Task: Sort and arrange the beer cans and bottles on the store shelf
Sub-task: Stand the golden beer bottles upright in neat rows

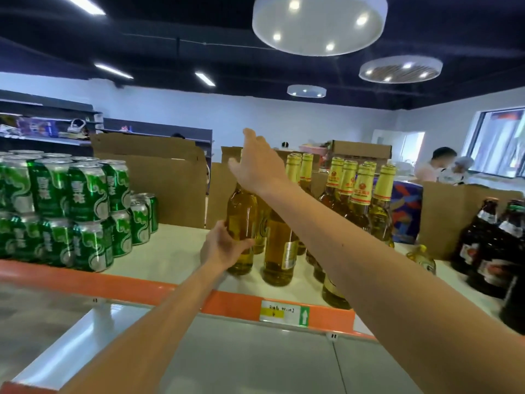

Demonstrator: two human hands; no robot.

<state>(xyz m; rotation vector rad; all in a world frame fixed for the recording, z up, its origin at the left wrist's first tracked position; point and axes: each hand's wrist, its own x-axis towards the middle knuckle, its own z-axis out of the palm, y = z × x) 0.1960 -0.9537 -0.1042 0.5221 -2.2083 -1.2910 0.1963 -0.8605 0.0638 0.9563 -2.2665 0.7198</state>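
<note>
The golden glass bottle point(241, 217) in my left hand point(223, 247) is smooth and glossy. Left of it, green metal cans point(85, 194) shine; behind it stands matt brown cardboard point(170, 183); beneath it, a smooth cream shelf point(170, 251).

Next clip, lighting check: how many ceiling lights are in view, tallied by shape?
Round ceiling lights: 3
Long strip lights: 3
Total: 6
</note>
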